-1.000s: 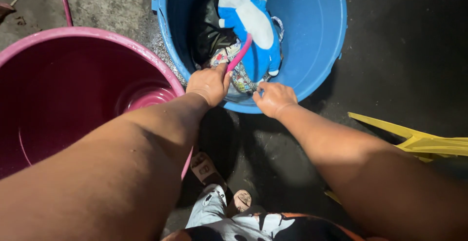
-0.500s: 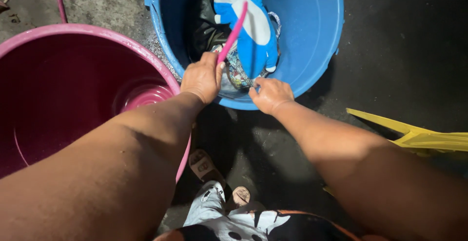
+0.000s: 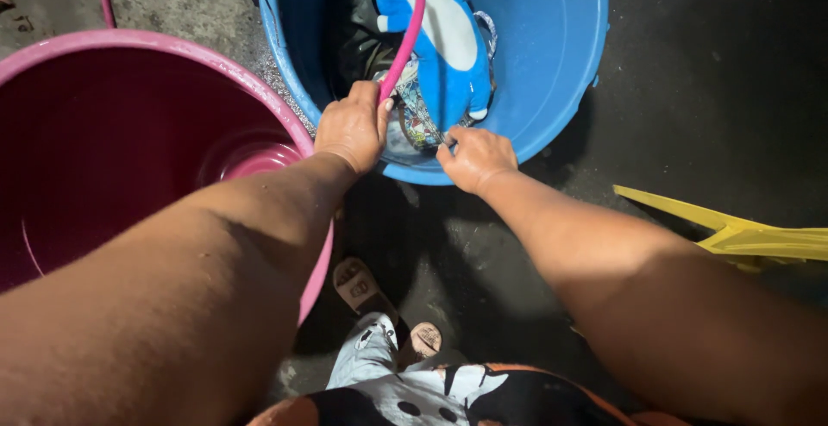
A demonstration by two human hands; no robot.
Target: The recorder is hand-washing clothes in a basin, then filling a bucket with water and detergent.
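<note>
Maroon walls of a big pink tub point(image 3: 52, 55) fill our left side, its inside looking bare and its rim running close past our left forearm. Just right of it we have our left hand point(image 3: 352, 126) curled tight around a pink hose point(image 3: 404, 36) — the hose rises out of the fist and arches over the blue tub point(image 3: 561, 64), above the laundry lying inside. That laundry includes a blue-and-white plush toy point(image 3: 440, 29), a dark garment point(image 3: 358, 42) beside it and a patterned cloth point(image 3: 414, 120) underneath. Our right hand point(image 3: 476, 157) rests on the blue tub's near rim, fingers bent and pinched on the edge of the patterned cloth. Below, our sandalled feet point(image 3: 358, 284) stand on dark wet concrete — a yellow plastic piece point(image 3: 750, 238) lies at far right.
</note>
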